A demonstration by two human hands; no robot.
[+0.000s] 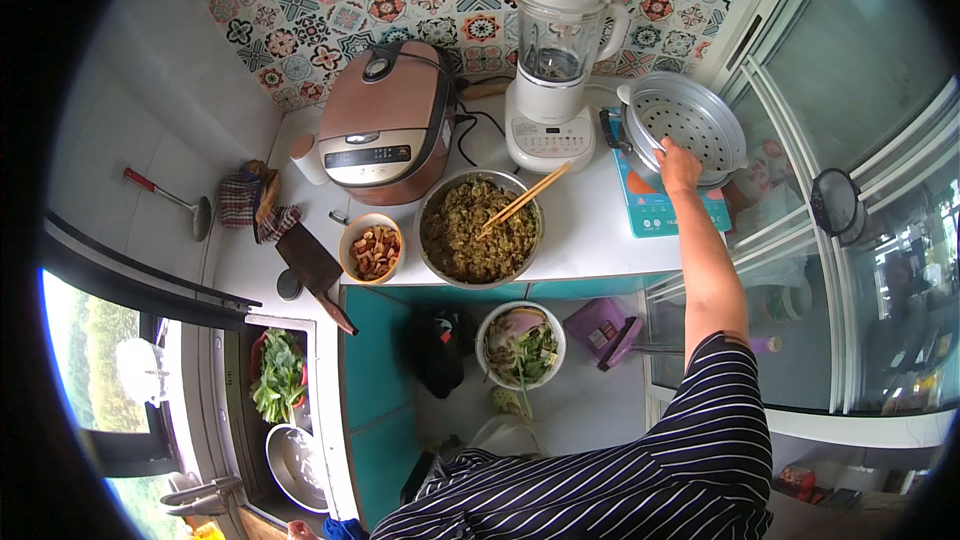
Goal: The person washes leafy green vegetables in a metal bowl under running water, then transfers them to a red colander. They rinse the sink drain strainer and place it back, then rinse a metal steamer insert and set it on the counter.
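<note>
My right hand (680, 166) reaches out on the right, its fingers closed on the near rim of a round metal steamer (690, 120) with a perforated bottom. The steamer stands on a blue-green induction cooktop (665, 215). A dark handle (613, 130) sticks out at the steamer's left side; what it belongs to is mostly hidden. Only a sliver of my left hand (300, 531) shows at the lower edge, beside a blue cloth (345, 529) near the sink. Its fingers cannot be made out.
Mid-counter, a metal bowl of dark chopped filling (470, 240) holds chopsticks (525, 200). Around it are a bowl of brown pieces (376, 252), a cleaver (310, 265), a rice cooker (385, 130) and a blender (555, 70). Leafy greens (278, 377) and a metal basin (297, 465) occupy the sink.
</note>
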